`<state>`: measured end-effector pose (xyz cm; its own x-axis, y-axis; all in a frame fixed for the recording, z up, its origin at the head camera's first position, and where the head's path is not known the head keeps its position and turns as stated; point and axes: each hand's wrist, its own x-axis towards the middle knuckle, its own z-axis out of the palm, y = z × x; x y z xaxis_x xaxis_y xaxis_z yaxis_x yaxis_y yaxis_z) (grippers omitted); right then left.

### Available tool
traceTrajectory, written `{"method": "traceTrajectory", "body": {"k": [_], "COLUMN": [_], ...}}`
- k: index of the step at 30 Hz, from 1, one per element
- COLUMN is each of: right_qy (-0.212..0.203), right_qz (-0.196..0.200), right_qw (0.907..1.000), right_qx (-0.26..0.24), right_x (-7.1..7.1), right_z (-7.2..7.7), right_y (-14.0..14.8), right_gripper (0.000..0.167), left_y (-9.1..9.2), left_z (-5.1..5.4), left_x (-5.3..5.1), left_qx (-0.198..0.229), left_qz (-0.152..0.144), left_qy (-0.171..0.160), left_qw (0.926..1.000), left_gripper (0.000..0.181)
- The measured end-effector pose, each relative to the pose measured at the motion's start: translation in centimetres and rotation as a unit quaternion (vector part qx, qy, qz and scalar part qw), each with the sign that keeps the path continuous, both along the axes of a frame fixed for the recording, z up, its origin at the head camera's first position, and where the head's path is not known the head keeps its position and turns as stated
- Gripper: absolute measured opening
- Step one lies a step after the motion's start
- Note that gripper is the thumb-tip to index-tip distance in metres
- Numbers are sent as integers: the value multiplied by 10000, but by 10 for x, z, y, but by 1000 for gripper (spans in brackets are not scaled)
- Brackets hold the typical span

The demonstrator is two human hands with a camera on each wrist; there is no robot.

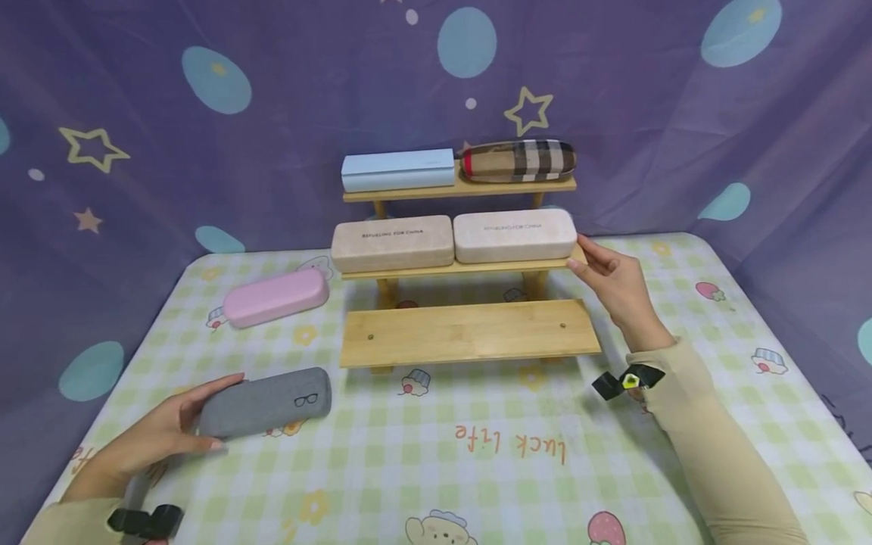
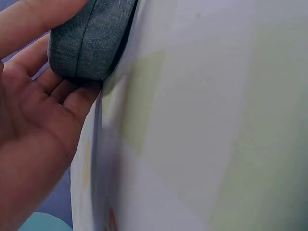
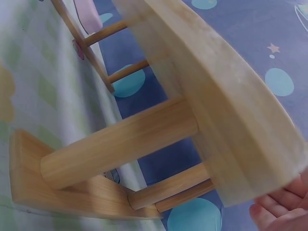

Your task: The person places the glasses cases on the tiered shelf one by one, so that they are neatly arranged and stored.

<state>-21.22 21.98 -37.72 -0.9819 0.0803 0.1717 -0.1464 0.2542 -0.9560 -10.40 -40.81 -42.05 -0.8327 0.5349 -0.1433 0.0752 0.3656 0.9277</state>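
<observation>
My left hand [image 1: 160, 428] grips the left end of a grey glasses case [image 1: 272, 401], thumb along the near side and fingers on the far side. The case lies low over the cloth; its end shows in the left wrist view. At the stand's right side, my right hand [image 1: 616, 288] touches the end of the middle shelf beside a white glasses case [image 1: 514, 236]. A beige glasses case [image 1: 393, 246] sits left of the white one. In the right wrist view, the shelf [image 3: 216, 96] partly hides the right fingers, and neither case shows there.
On the top shelf stand a light blue case [image 1: 398, 172] and a plaid case [image 1: 521, 162]. The bottom shelf [image 1: 470, 333] shows bare wood. A pink glasses case [image 1: 275, 297] lies on the checked cloth [image 1: 381, 469] left of the stand. A purple curtain [image 1: 306, 91] hangs behind.
</observation>
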Motion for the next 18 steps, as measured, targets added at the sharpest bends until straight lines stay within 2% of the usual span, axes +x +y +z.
{"method": "traceTrajectory", "body": {"k": [4, 11, 18], "right_qy": [-54, -166, -26], "right_qz": [10, -12, 89], "right_qw": [10000, 9998, 9999], "right_qx": [22, 105, -53], "right_x": [-1, -2, 0], "right_z": [1, 2, 1], "right_y": [1, 2, 2], "right_gripper": [55, 56, 55], "left_y": [0, 3, 5], "left_z": [1, 4, 4], "left_x": [0, 2, 0], "left_qx": [-166, -587, -388], "left_qz": [127, 354, 250], "left_qy": [111, 647, 795], "left_qw": [9997, 9955, 9958], "left_gripper": [77, 73, 71]}}
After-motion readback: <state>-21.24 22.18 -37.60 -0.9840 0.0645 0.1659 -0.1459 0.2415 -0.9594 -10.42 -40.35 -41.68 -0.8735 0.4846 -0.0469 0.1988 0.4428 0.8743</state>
